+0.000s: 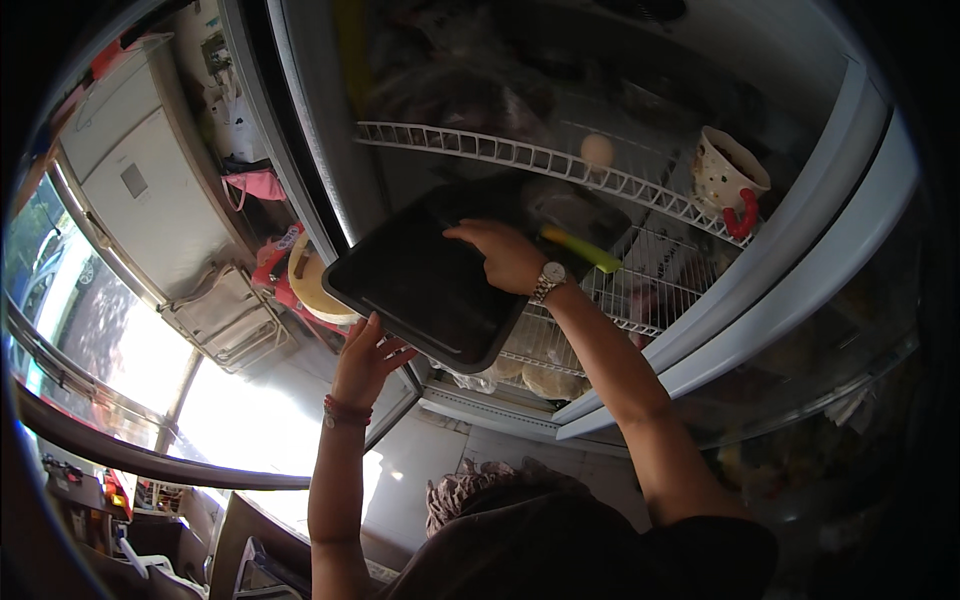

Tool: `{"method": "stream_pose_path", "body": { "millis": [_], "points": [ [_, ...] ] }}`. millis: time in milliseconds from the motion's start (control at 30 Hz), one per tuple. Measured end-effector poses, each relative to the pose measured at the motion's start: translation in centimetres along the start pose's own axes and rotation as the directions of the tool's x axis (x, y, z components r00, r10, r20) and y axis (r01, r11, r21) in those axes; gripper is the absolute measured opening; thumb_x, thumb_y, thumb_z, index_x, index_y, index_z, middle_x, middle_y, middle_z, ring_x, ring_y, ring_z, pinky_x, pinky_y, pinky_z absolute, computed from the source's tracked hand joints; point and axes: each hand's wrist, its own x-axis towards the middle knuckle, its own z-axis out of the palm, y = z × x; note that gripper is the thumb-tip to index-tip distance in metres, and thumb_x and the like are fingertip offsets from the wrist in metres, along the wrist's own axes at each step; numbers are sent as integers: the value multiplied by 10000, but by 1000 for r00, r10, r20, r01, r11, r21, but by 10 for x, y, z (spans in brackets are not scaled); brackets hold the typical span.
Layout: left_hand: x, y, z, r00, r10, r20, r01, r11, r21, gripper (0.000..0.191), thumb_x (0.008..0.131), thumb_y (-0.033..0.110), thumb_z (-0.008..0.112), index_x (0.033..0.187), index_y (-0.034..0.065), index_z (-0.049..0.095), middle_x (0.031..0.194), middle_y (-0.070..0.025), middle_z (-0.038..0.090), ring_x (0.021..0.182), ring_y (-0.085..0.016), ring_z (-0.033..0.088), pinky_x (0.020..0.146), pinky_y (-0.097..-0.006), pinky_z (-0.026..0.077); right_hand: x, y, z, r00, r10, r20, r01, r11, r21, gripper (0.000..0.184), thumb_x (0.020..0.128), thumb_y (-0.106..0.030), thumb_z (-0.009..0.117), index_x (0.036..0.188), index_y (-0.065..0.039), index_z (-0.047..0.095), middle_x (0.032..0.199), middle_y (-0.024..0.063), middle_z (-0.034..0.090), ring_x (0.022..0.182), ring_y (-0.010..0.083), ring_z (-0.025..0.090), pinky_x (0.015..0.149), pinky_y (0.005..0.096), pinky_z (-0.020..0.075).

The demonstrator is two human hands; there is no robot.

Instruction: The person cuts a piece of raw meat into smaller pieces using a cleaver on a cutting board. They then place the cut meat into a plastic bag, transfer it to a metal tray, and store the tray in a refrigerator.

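A black rectangular tray with rounded corners is tilted in front of the open glass-door refrigerator, its far part among the shelves. My left hand is at the tray's near left rim, with fingers spread along and under the edge. My right hand is over the tray's inner surface, one finger stretched to the left; its other fingers are partly hidden. Just beyond the right wrist, a yellow-green handle lies across the tray's right side. Next to it is a dim, greyish translucent thing that I cannot make out.
On a white wire shelf stand an egg and a patterned cup with a red handle. Bagged items lie on a lower rack. The refrigerator's sliding door frame borders the right. Left are a round wooden board and folded chairs.
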Motion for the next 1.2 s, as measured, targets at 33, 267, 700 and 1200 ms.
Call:
{"method": "stream_pose_path", "body": {
  "millis": [33,267,700,1200],
  "points": [
    [0,0,3,1000,-14,-1,14,1000,-20,391,993,350,454,1263,70,491,1162,-92,614,1015,-236,625,875,-408,526,-1,-3,1,999,-36,2,36,999,12,652,695,192,462,1275,-97,534,1361,189,479,1286,337,433,1061,378,387],
    [0,-35,30,999,-40,35,47,972,-230,232,984,202,503,1172,70,469,1113,-58,566,983,-230,618,940,-437,492,-6,-27,29,982,-173,-79,176,984,38,606,705,166,513,1247,-101,563,1339,151,507,1212,321,491,1014,387,417],
    [51,-90,29,974,135,185,-113,986,-126,569,867,-53,578,1360,69,322,1324,-87,449,1210,-218,477,973,-329,434,-42,-25,67,959,-261,-112,238,953,-185,564,793,-52,632,1332,-110,477,1256,62,576,1054,250,581,894,353,505],
    [8,-115,1,998,-15,-56,5,983,-184,488,905,0,544,1362,18,375,1414,-190,388,1264,-337,454,1026,-447,422,35,57,97,970,-185,-159,163,977,-139,337,874,-169,615,1204,-111,580,1142,67,630,970,251,605,819,383,514]
  ]
}}
